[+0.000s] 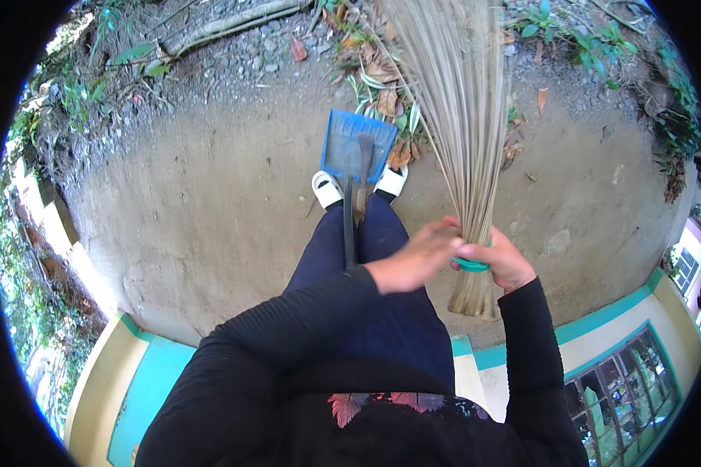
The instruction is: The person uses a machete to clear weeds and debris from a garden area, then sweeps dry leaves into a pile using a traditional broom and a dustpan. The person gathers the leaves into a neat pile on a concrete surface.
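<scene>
A stick broom [470, 152] of thin pale ribs is held with its bristles pointing away from me and its bound butt end toward me. My right hand [499, 260] grips it at the teal binding [472, 265], thumb across the sticks. Blurred, my left hand [417, 257] meets the broom's left side beside that binding; its fingertips are partly hidden, so its hold is unclear. Between my feet, a blue dustpan [342, 143] lies on the ground with its dark handle [349, 222] toward me. A tool with a dark flat blade [365, 152] overlaps the pan.
Dry and green leaves [388, 99] are heaped beyond the dustpan, partly behind the broom. Gravel [251, 55], branches [228, 23] and plants [596, 49] border the concrete ground [210, 192]. A teal-and-cream wall with a barred window [625, 391] stands at lower right.
</scene>
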The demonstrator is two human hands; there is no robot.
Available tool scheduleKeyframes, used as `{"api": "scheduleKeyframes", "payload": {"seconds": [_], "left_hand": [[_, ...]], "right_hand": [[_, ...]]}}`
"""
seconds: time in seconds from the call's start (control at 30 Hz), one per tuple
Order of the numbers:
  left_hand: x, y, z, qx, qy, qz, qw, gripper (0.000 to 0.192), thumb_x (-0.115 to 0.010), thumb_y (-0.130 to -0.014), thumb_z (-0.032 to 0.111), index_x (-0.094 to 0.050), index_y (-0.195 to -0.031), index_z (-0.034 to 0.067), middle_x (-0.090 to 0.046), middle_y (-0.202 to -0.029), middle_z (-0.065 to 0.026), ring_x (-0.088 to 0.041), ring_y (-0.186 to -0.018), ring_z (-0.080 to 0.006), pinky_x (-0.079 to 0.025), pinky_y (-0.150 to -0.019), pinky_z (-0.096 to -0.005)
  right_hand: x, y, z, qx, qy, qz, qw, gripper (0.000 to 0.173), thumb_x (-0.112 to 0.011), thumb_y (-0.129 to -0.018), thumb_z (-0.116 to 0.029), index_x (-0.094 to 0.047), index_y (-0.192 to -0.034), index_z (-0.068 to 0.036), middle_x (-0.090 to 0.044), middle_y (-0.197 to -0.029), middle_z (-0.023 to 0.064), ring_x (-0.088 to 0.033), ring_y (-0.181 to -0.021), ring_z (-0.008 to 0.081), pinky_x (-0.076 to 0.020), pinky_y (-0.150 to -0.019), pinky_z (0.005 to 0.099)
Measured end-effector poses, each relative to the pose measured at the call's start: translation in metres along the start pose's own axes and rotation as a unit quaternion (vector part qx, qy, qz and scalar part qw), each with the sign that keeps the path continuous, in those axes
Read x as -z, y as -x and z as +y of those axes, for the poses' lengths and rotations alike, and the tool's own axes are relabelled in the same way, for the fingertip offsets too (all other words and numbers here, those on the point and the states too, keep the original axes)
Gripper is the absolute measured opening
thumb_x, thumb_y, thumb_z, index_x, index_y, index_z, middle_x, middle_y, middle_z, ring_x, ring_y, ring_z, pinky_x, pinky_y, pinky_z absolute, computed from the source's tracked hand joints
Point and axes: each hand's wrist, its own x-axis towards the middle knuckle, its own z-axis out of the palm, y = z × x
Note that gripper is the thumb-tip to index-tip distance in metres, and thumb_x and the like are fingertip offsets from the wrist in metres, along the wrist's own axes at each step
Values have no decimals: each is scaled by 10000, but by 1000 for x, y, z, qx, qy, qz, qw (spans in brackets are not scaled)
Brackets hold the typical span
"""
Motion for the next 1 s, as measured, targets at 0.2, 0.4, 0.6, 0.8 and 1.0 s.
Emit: {"api": "scheduleKeyframes", "payload": {"seconds": [0.2,0.4,0.6,0.8,1.0], "left_hand": [[97,17,-210,199,-122,284,930,320,-610,-942,249,-643,-1095,-30,-656,-1053,-167,-611,-1055,-313,-459,-975,-400],[162,-75,-373,220,-300,252,893,409,-669,-847,281,-646,-1136,-8,-633,-1143,-240,-581,-1106,-390,-466,-955,-450],[194,-191,-474,358,-131,333,862,638,-614,-869,342,-532,-1286,-135,-546,-1311,-348,-532,-1240,-448,-439,-1030,-440],[224,-232,-539,395,-146,302,855,590,-622,-915,372,-509,-1268,-87,-625,-1184,-316,-588,-1156,-437,-461,-981,-461],[233,-203,-471,179,-46,344,921,370,-534,-1009,341,-526,-1164,5,-672,-1031,-201,-645,-958,-382,-499,-880,-458]], "right_hand": [[-5,-37,58,22,-21,152,988,656,-755,-794,-104,-431,-1358,-19,-619,-958,78,-645,-846,186,-550,-808,341],[2,-171,133,115,-120,197,966,500,-725,-857,-42,-474,-1289,-19,-634,-975,54,-635,-881,143,-521,-818,303],[19,-322,222,167,-29,310,936,382,-738,-832,-33,-507,-1136,-34,-642,-979,56,-632,-893,140,-505,-850,295],[32,-344,237,94,-38,244,964,412,-743,-818,-33,-491,-1144,-30,-646,-977,42,-631,-894,134,-515,-826,297],[23,-328,224,107,-1,263,959,415,-728,-836,-22,-475,-1165,-31,-640,-977,53,-644,-879,148,-539,-811,308]]}}
